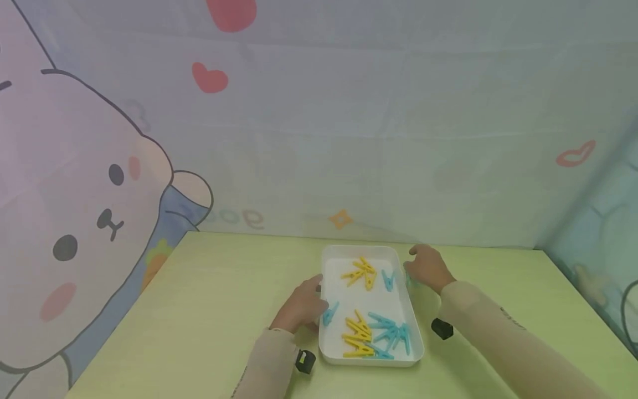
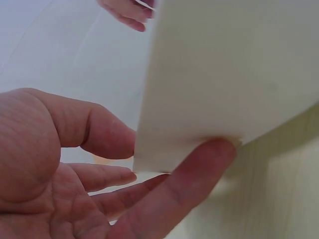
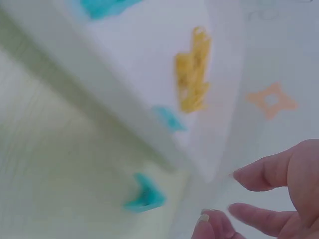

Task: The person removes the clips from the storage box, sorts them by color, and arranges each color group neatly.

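A white tray holds several yellow clothespins and blue clothespins, clustered mostly at its near end. My left hand is at the tray's left side. In the left wrist view its thumb meets the rim, while a finger presses the outer wall. Beside the tray's right wall, a lone blue clothespin lies on the table. Over that spot, my right hand hovers with thumb and fingers apart and nothing between them.
The pale yellow-green table extends on both sides of the tray. Behind it hangs a printed cloth with hearts and a cartoon animal. At the far right edge a dark cable shows.
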The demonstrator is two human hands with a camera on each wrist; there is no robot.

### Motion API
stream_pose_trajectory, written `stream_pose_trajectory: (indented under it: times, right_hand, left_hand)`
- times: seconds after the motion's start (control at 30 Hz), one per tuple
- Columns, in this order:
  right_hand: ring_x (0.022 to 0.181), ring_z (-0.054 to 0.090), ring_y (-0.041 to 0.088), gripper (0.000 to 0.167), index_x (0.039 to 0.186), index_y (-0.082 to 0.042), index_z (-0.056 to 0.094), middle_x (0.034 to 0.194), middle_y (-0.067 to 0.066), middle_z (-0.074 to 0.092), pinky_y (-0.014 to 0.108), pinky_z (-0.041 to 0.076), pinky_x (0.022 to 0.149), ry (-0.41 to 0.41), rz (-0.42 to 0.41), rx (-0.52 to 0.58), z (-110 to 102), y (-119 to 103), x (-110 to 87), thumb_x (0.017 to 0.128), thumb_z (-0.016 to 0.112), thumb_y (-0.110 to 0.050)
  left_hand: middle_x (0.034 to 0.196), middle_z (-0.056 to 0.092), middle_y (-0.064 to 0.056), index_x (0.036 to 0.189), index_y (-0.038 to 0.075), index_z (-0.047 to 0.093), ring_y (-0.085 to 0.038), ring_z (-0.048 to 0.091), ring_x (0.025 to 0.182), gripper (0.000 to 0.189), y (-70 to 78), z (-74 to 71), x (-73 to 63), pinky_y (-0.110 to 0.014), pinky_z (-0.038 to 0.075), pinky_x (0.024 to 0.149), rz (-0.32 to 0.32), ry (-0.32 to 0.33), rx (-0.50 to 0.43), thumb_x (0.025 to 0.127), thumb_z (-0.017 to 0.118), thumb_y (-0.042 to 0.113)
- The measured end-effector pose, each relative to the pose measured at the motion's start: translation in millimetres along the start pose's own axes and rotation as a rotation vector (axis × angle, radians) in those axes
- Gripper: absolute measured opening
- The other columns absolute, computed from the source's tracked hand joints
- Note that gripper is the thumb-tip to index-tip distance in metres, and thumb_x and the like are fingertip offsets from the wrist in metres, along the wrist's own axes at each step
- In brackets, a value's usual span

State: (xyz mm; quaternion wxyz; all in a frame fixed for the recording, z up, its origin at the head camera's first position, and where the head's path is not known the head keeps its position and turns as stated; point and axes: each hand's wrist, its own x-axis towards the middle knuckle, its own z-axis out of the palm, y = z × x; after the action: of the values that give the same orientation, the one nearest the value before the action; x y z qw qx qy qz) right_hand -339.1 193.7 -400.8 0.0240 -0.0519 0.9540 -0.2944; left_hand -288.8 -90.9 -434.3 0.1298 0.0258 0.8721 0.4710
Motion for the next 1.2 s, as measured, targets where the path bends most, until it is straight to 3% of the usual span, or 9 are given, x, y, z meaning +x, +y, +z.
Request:
stream_pose_trajectory:
  times: [0.07, 0.17, 0.27, 0.33, 0.43, 0.63, 0.87, 1.13, 1.2]
  right_hand:
    - [0.11, 0.054, 0.049, 0.047, 0.126, 0.02, 0.051, 0.131, 0.039, 0.047, 0.057, 0.045, 0.091, -0.017, 0.011, -0.016, -3, -9, -3.5, 0.09, 0.051, -0.01]
    - [0.092, 0.061, 0.042, 0.045, 0.124, 0.019, 0.052, 0.13, 0.038, 0.048, 0.049, 0.051, 0.079, -0.062, 0.019, -0.018, -5, -19, -10.0, 0.091, 0.053, -0.012]
    - [0.058, 0.049, 0.021, 0.02, 0.084, 0.007, 0.058, 0.086, 0.022, 0.058, 0.034, 0.047, 0.054, -0.147, 0.042, -0.004, -3, -31, -16.8, 0.089, 0.054, -0.011]
    - [0.049, 0.032, 0.014, 0.027, 0.063, -0.007, 0.046, 0.063, 0.008, 0.047, 0.027, 0.034, 0.045, -0.211, 0.053, 0.026, 1, -38, -22.3, 0.088, 0.055, -0.01]
    - [0.044, 0.029, 0.011, 0.045, 0.054, -0.018, 0.033, 0.049, -0.002, 0.041, 0.024, 0.024, 0.042, -0.303, 0.069, 0.041, 9, -48, -29.7, 0.089, 0.06, -0.01]
    - [0.04, 0.041, 0.012, 0.047, 0.05, -0.018, 0.04, 0.052, 0.006, 0.062, 0.023, 0.028, 0.04, -0.375, 0.084, -0.059, 27, -56, -39.4, 0.089, 0.066, -0.013]
    - [0.04, 0.042, 0.011, 0.045, 0.051, -0.018, 0.035, 0.047, 0.002, 0.053, 0.021, 0.032, 0.038, -0.359, 0.131, -0.128, 36, -57, -40.0, 0.087, 0.063, -0.013]
    - [0.041, 0.027, 0.009, 0.043, 0.051, -0.017, 0.032, 0.046, -0.005, 0.03, 0.022, 0.032, 0.038, -0.306, -0.001, -0.13, 43, -60, -40.1, 0.083, 0.056, 0.0]
    - [0.048, 0.033, 0.011, 0.033, 0.057, -0.011, 0.042, 0.055, -0.003, 0.035, 0.024, 0.038, 0.04, -0.292, -0.002, -0.104, 45, -62, -41.3, 0.083, 0.058, 0.002]
  left_hand:
    - [0.143, 0.047, -0.025, 0.153, -0.001, 0.031, -0.037, 0.058, 0.11, 0.075, 0.2, 0.4, 0.3, -0.04, 0.056, 0.066, 0.002, -0.002, 0.002, 0.083, 0.057, 0.0]
    - [0.143, 0.047, -0.025, 0.153, -0.001, 0.031, -0.038, 0.059, 0.108, 0.075, 0.5, 0.4, 0.2, -0.04, 0.057, 0.063, 0.002, -0.004, -0.009, 0.083, 0.057, -0.001]
    - [0.143, 0.047, -0.026, 0.153, -0.001, 0.031, -0.038, 0.059, 0.108, 0.074, 1.0, 0.0, 0.3, -0.04, 0.056, 0.061, -0.001, -0.002, -0.009, 0.083, 0.056, 0.0]
    - [0.143, 0.047, -0.026, 0.153, -0.001, 0.031, -0.038, 0.06, 0.107, 0.074, 1.5, -0.2, 0.4, -0.04, 0.056, 0.061, -0.006, 0.0, -0.011, 0.083, 0.056, 0.0]
    - [0.142, 0.048, -0.026, 0.153, -0.001, 0.031, -0.037, 0.059, 0.108, 0.074, 1.5, -0.2, 0.7, -0.04, 0.056, 0.063, -0.005, 0.004, 0.003, 0.083, 0.057, 0.0]
    - [0.141, 0.048, -0.026, 0.153, -0.001, 0.031, -0.039, 0.059, 0.109, 0.074, 1.6, 0.7, 0.8, -0.041, 0.056, 0.065, -0.001, 0.003, 0.016, 0.083, 0.057, 0.0]
    - [0.142, 0.048, -0.026, 0.153, -0.001, 0.032, -0.039, 0.059, 0.108, 0.074, 2.7, 1.5, 0.8, -0.041, 0.056, 0.063, -0.006, -0.002, 0.007, 0.083, 0.057, 0.0]
    - [0.141, 0.047, -0.028, 0.153, -0.001, 0.03, -0.039, 0.06, 0.105, 0.075, 1.8, 1.0, 0.9, -0.04, 0.056, 0.057, 0.0, -0.008, -0.017, 0.083, 0.056, -0.001]
    - [0.141, 0.048, -0.028, 0.153, 0.0, 0.031, -0.039, 0.06, 0.105, 0.075, 1.1, 1.0, 0.8, -0.04, 0.056, 0.058, -0.007, -0.008, -0.019, 0.083, 0.056, -0.001]
